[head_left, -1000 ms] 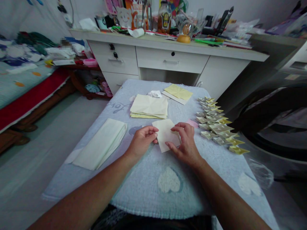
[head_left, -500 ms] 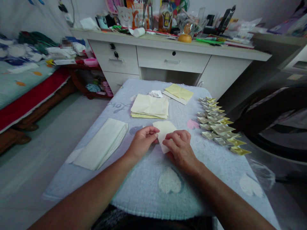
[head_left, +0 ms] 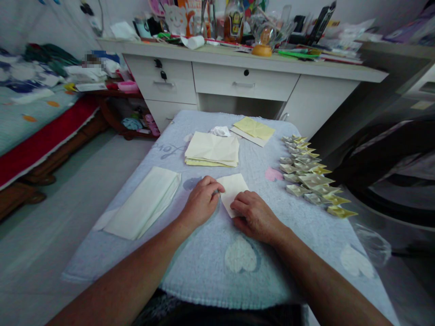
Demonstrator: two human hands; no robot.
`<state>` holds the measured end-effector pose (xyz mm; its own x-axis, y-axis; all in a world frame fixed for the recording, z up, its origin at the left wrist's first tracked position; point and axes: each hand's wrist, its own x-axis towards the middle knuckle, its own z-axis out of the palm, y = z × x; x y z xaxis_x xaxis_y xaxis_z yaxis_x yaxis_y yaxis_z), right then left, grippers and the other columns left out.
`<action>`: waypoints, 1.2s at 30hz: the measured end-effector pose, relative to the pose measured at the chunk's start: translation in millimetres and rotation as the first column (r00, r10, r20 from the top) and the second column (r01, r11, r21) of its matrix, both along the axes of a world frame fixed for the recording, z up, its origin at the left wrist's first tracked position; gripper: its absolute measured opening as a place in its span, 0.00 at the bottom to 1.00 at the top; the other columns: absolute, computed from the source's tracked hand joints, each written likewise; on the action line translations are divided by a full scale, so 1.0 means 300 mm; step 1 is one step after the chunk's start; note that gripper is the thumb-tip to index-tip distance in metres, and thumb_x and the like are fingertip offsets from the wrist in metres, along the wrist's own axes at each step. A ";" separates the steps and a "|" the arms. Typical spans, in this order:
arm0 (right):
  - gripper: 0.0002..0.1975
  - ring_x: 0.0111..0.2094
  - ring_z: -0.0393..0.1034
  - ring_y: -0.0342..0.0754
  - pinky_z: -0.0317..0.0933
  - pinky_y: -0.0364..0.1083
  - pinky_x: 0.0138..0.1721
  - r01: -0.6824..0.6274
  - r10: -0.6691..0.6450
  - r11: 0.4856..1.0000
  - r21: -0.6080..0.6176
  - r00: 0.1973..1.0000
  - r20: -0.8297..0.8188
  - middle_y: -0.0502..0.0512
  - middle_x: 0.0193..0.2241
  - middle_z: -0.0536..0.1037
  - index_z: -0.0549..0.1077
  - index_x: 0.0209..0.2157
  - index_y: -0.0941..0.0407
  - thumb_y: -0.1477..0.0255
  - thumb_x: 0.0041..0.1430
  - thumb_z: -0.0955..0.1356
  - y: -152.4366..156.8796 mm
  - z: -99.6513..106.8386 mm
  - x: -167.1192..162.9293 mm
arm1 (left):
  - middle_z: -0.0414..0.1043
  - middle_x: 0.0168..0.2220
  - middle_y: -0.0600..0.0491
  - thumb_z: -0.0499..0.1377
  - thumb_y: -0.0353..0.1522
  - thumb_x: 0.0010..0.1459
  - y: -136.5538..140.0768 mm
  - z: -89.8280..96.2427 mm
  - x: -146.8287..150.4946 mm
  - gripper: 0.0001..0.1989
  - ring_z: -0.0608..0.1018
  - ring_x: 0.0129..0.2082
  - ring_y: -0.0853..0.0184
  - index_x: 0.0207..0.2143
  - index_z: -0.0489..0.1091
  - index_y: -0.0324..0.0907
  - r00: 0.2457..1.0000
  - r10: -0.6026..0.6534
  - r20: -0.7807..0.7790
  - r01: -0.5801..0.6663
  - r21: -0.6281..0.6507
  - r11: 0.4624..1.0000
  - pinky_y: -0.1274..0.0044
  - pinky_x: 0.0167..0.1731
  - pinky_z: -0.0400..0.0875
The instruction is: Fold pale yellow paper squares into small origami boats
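The left edge of a small pale sheet is pinched between the thumb and fingers of the left hand. The sheet's lower right part is covered by the curled fingers of the right hand; whether it is gripped there or only pressed cannot be told, since the thumb is partly hidden. The sheet is held low over the cloth-covered counter, between the two hands and near the middle.

From this, the step in hand is judged to be the folding or creasing of that sheet. For the next move, the left edge would need to be steadied while the fold is lined up and pressed flat by the right fingers; if the edges are let slip, a crooked crease could be made.

Just beyond the sheet, a stack of creased paper is seen, with a crumpled white piece behind it and yellow paper to its right. A long folded paper is laid left of the hands. At the right, folded paper boats are set out in close rows.
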<state>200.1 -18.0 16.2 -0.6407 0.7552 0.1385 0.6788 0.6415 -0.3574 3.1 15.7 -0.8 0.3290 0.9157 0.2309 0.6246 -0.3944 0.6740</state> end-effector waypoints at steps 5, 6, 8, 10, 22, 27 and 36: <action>0.03 0.37 0.63 0.50 0.55 0.48 0.40 0.005 -0.006 1.000 -0.020 0.999 -0.043 0.56 0.33 0.71 0.71 0.32 0.57 0.74 0.57 0.65 0.000 -0.004 0.003 | 0.70 0.36 0.50 0.54 0.23 0.55 0.007 -0.013 0.000 0.10 0.73 0.42 0.62 0.33 0.75 0.42 0.995 -0.077 -0.064 0.078 0.013 0.997 0.69 0.46 0.67; 0.03 0.37 0.63 0.50 0.55 0.48 0.40 0.009 -0.011 1.000 -0.026 0.998 -0.059 0.56 0.33 0.72 0.71 0.32 0.57 0.75 0.58 0.65 0.001 -0.007 0.003 | 0.71 0.36 0.51 0.54 0.23 0.55 0.008 -0.016 0.000 0.11 0.73 0.42 0.62 0.33 0.75 0.42 0.993 -0.088 -0.077 0.090 0.017 0.996 0.69 0.46 0.67; 0.05 0.37 0.64 0.49 0.55 0.48 0.40 0.024 -0.027 0.999 -0.039 0.995 -0.092 0.56 0.32 0.72 0.72 0.32 0.57 0.75 0.60 0.64 0.003 -0.015 0.005 | 0.71 0.36 0.51 0.54 0.22 0.54 0.010 -0.021 -0.002 0.12 0.73 0.42 0.62 0.33 0.75 0.42 0.991 -0.096 -0.094 0.098 0.022 0.995 0.69 0.46 0.67; 0.07 0.37 0.64 0.49 0.55 0.48 0.40 0.049 -0.055 0.997 -0.055 0.990 -0.130 0.55 0.32 0.72 0.72 0.32 0.57 0.75 0.62 0.63 0.007 -0.025 0.007 | 0.71 0.36 0.50 0.53 0.21 0.53 0.011 -0.025 -0.003 0.12 0.73 0.42 0.62 0.33 0.75 0.42 0.991 -0.092 -0.100 0.094 0.022 0.995 0.69 0.46 0.67; 0.08 0.40 0.61 0.51 0.54 0.51 0.43 0.311 -0.331 0.942 -0.125 0.919 -0.214 0.56 0.36 0.72 0.72 0.26 0.57 0.72 0.60 0.67 0.016 -0.055 0.010 | 0.68 0.38 0.51 0.59 0.25 0.48 0.003 -0.005 -0.003 0.08 0.72 0.42 0.61 0.32 0.74 0.43 0.982 -0.126 -0.140 0.128 0.007 0.992 0.68 0.48 0.66; 0.11 0.40 0.60 0.52 0.53 0.52 0.42 0.393 -0.405 0.914 -0.103 0.897 -0.178 0.56 0.35 0.72 0.71 0.22 0.56 0.71 0.58 0.69 0.019 -0.064 0.011 | 0.69 0.37 0.51 0.59 0.28 0.53 0.006 -0.007 -0.002 0.04 0.72 0.41 0.62 0.30 0.74 0.42 0.986 -0.120 -0.113 0.120 -0.009 0.993 0.68 0.46 0.66; 0.09 0.39 0.60 0.54 0.53 0.52 0.40 0.498 -0.499 0.866 -0.046 0.855 -0.144 0.57 0.35 0.71 0.70 0.24 0.56 0.70 0.57 0.69 0.022 -0.081 0.012 | 0.68 0.35 0.51 0.59 0.28 0.54 0.008 -0.022 0.005 0.02 0.72 0.40 0.61 0.29 0.72 0.42 0.988 -0.074 -0.138 0.075 0.004 0.997 0.69 0.44 0.66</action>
<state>203.6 -11.3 -8.0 -0.1509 0.9692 0.1945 0.8470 0.2283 -0.4801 4.7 18.2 -7.5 0.4257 0.8854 0.1866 0.6798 -0.4491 0.5798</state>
